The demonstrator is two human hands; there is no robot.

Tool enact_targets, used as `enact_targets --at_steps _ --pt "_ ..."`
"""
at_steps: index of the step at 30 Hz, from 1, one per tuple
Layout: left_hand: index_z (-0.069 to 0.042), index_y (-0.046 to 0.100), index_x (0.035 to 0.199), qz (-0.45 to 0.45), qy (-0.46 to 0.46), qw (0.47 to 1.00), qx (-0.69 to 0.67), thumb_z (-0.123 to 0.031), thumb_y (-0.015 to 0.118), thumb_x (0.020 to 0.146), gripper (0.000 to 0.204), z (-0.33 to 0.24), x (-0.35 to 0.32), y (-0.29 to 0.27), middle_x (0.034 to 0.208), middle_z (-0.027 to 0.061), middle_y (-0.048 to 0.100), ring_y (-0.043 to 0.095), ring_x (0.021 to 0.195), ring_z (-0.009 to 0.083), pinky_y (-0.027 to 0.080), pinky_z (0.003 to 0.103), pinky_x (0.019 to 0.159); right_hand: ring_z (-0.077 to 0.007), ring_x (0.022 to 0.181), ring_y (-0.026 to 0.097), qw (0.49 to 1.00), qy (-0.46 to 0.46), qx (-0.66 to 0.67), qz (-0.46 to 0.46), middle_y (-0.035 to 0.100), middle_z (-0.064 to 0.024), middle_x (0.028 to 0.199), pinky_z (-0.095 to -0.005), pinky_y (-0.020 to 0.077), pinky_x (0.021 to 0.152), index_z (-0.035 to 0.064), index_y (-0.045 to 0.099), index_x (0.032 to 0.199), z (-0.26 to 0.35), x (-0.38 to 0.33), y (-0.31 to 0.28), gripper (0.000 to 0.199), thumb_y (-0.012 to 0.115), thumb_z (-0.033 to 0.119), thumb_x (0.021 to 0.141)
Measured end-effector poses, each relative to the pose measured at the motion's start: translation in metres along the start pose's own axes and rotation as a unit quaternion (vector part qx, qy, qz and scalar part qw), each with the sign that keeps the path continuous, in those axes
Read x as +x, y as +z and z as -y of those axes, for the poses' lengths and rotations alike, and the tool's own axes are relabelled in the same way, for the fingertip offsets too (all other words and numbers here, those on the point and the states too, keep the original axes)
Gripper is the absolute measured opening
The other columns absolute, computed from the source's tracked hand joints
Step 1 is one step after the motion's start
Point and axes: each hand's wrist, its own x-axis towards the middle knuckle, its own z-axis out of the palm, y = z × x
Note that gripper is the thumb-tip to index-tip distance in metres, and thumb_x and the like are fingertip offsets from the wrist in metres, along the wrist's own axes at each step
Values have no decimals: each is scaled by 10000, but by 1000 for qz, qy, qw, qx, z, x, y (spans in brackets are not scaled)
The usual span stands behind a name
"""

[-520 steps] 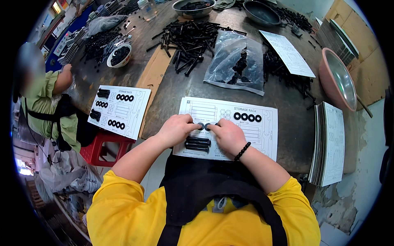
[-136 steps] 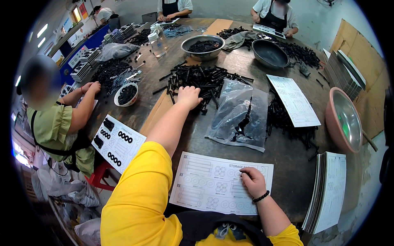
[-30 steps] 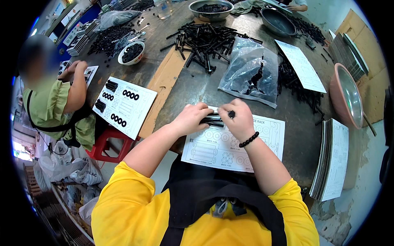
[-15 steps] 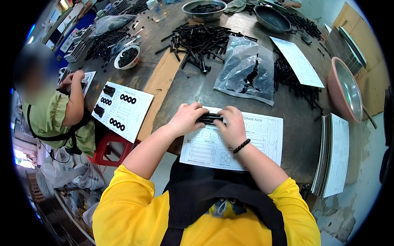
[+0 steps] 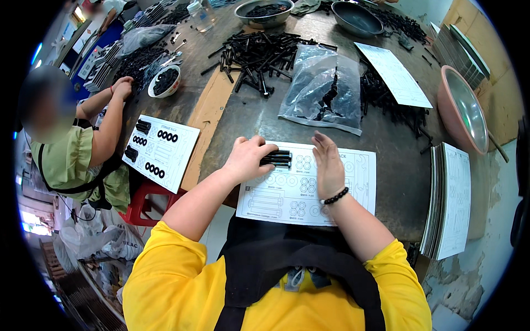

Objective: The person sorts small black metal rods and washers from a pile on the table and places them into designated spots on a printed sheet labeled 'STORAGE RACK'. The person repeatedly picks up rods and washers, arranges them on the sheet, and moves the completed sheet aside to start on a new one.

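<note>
A white card [image 5: 358,214] printed with outlines of bolts, nuts and washers lies on the table in front of me. Several black bolts [image 5: 280,159] rest side by side on its upper left part. My left hand [image 5: 247,159] closes its fingers round their left ends, hiding those ends. To the right of the bolts, my right hand [image 5: 330,172] is held edge-on over the card, apart from them. Its fingers are stretched out and nothing is in it. A beaded bracelet circles that wrist.
Beyond the card lie a heap of black bolts [image 5: 256,58] and a clear plastic bag [image 5: 320,91]. A pink basin [image 5: 450,110] and a stack of cards [image 5: 450,204] stand right. At left, a co-worker [image 5: 74,132] reaches past a card with black parts [image 5: 185,144].
My right hand has left the bolts and moved right, its fingers straightening. My left hand stays at the bolts. The co-worker's hands have moved farther across the table.
</note>
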Motion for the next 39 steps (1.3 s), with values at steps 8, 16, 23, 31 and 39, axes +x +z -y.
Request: enact_targets --at_steps 8,16,23,31,39 --pt "-161 556 1110 23 18 999 27 -257 721 662 488 -1 3 -3 1028 110 528 497 991 260 320 394 916 -141 920 554 951 -46 -306 -17 562 -51 1021 -253 437 801 -1 553 1083 41 3 -97 232 489 116 893" --pt "-68 533 1133 -189 -105 972 -87 -160 691 676 492 13 -15 17 1073 126 522 487 1002 302 357 395 884 -315 960 522 602 -175 -751 -207 558 -144 993 -383 439 827 55 609 981 131 51 -234 287 631 211 742" --pt "-19 556 1055 -314 -104 933 -142 -53 589 735 323 24 -32 48 1006 129 531 505 890 282 379 365 819 -286 1100 465 497 135 -797 -316 512 -126 1145 -398 391 921 74 595 1091 180 96 -239 529 612 480 751" --pt "-31 582 1011 -293 -92 947 -89 -36 583 736 275 21 -28 47 985 117 532 493 845 263 382 352 789 -262 1202 425 537 289 -745 -271 475 -92 1282 -394 361 965 98 570 1164 185 136 -267 558 615 448 732" --pt "-34 584 996 -281 -102 949 -96 -34 578 743 253 15 -29 44 998 117 536 506 846 267 398 352 779 -267 1142 500 582 264 -723 -263 542 -106 1214 -421 359 951 104 567 1137 181 118 -238 462 608 268 708"
